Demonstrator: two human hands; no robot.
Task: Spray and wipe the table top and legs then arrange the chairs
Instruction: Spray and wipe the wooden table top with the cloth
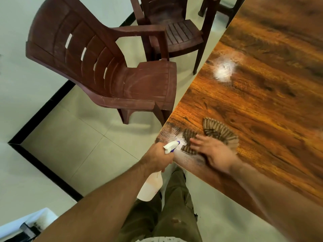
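Your left hand (160, 158) is wrapped round the neck of the white spray bottle (151, 186). Its fingers are curled tight. The nozzle points to about 2 o'clock at the table corner and the bottle body hangs down toward 7 o'clock, off the table edge.

Your right hand (214, 151) lies flat on the striped cloth (219, 131), fingers straight and spread, pressing rather than gripping. The hand is motion-blurred, so I can't tell the finer finger detail.

The cloth sits on the table top (271, 95) just inside the near corner and spills out from under your palm toward 1 o'clock. There's a wet whitish sheen on the wood between the nozzle and the cloth. A white spray patch (224, 69) lies further up the table at 12 o'clock from your right hand, well apart from the cloth.

The nearest chair (108, 70) is at 10 o'clock from the corner, with its seat front close to the table edge. The second chair (176, 34) is beyond it at 12 o'clock, beside the table's long edge. The third chair (218, 11) is only partly in frame at the top.

The chairs stand on a pale tile floor (70, 137).
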